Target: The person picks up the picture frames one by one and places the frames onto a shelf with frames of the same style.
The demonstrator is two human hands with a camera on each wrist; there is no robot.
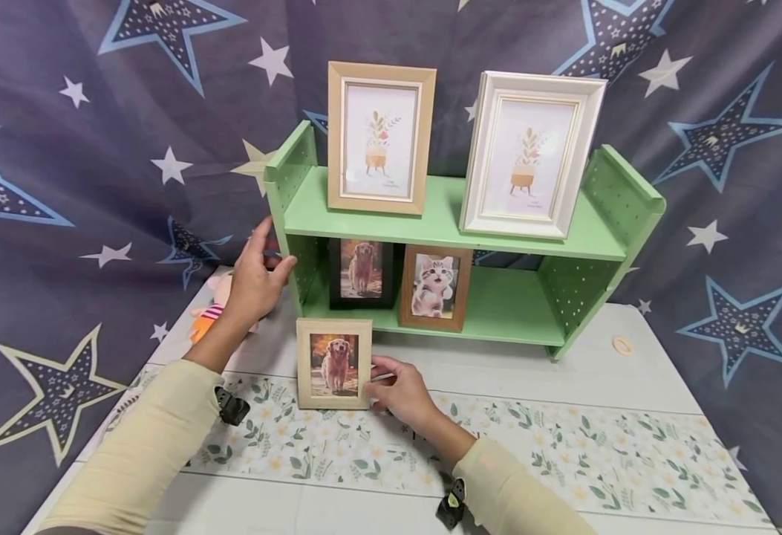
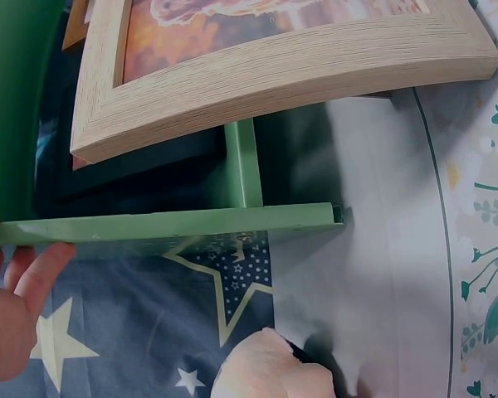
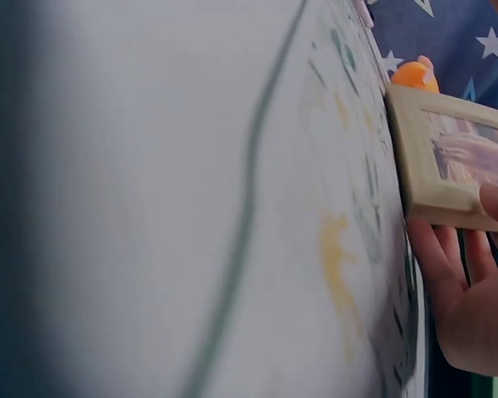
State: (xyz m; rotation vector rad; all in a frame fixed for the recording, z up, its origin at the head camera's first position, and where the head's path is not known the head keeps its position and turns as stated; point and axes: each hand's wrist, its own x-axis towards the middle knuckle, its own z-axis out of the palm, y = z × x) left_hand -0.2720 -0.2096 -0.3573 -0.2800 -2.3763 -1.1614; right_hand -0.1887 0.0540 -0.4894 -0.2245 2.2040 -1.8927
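A light wood photo frame with a golden retriever picture stands upright on the table in front of the green shelf. My right hand pinches its right edge; in the right wrist view the thumb lies over the front of the frame and the fingers are behind. With extended fingers, my left hand touches the outside of the shelf's left side panel. On the lower shelf, a black photo frame with a dog picture stands left of a brown photo frame with a kitten picture.
Up on the top shelf stand a tan photo frame and a white photo frame. A soft toy lies left of the shelf, by my left forearm. A small beige ring is at the right. Star-patterned cloth hangs behind.
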